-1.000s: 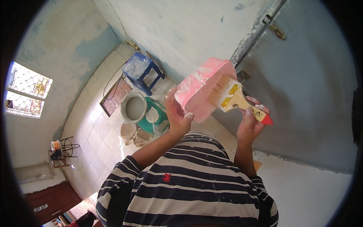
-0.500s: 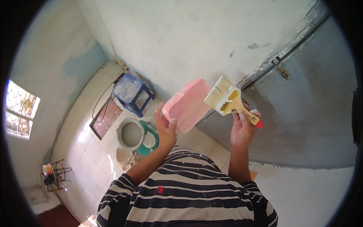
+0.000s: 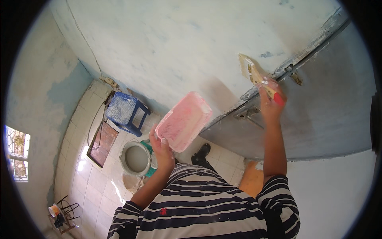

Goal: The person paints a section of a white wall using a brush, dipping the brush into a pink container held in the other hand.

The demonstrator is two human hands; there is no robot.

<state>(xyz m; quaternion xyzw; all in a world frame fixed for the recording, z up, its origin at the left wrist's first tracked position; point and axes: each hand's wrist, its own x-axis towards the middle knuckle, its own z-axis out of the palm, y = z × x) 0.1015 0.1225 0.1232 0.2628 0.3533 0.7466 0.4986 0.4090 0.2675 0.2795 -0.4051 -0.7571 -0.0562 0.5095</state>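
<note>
Above the right hand (image 3: 271, 104), wall (image 3: 179, 44): broad, pale, patchy white over blue-green, uneven coat, blue showing low near the floor and on the side wall left. Right of that hand, grey door (image 3: 318, 107) swung open, its worn edge and frame running diagonally past the knuckles; a hinge or latch plate (image 3: 295, 77) sits just beyond the fingers.

Below both hands, far down: floor (image 3: 99, 179) of pale square tiles, glossy, splashed. Under the left hand (image 3: 162, 150), a round bucket (image 3: 136, 158) of grey-white paint, a green stool partly hidden beside it. Further left of that hand, blue plastic stool (image 3: 122, 110), spattered white; a dark floor mat (image 3: 102, 144) near it. Window with grille at far left edge. Small metal stand (image 3: 63, 209) with a cup, bottom left corner, well apart from everything.

Left hand: fingers wrapped on the near rim of a pink tray (image 3: 184, 120), thumb on top, clamped firm; tray tilted, smeared white inside, held between chest and wall.

Right hand: raised, arm extended, closed around the wooden handle of a paintbrush (image 3: 254, 73); red handle tip pokes out below the fist. Bristles press flat on the wall just beside the door frame.

One dark shoe (image 3: 201, 153) visible below the tray.
</note>
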